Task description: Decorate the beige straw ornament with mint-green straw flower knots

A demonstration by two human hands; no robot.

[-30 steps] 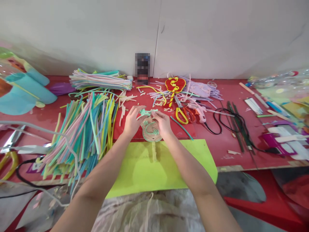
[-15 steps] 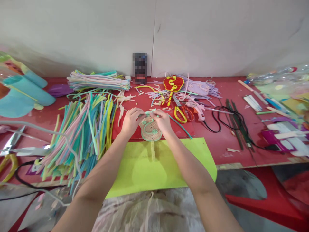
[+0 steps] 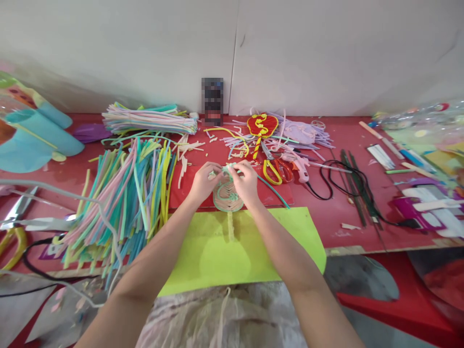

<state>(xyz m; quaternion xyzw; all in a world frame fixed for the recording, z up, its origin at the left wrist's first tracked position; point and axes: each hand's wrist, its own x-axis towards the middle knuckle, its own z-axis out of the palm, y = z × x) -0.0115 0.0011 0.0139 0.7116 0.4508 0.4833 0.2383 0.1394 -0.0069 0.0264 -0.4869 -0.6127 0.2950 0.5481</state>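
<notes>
A small beige fan (image 3: 228, 205) made of pipe cleaners lies before me, with a mint-green border, green swirl and flower shapes on its face. Its pale handle (image 3: 231, 227) points toward me. At the fan's top edge, my left hand (image 3: 206, 182) and my right hand (image 3: 246, 180) are close together, fingers closed in a pinch on a mint-green pipe cleaner (image 3: 229, 167). The fingers partly hide that piece and the upper fan. A separate teal pipe cleaner (image 3: 273, 191) lies right of my right hand.
Pipe cleaners (image 3: 134, 198) are heaped on the left. Behind my hands lie a red-and-yellow fan (image 3: 262, 126), scissors (image 3: 271, 172) and a pink glue gun (image 3: 300, 166) with a black cord. A yellow-green sheet (image 3: 203, 261) covers the front edge. More scissors (image 3: 16, 227) lie far left.
My left hand has shifted slightly right, closer to my right hand, and now covers the fan's left side. Both hands stay at the fan's top; the view has moved slightly.
</notes>
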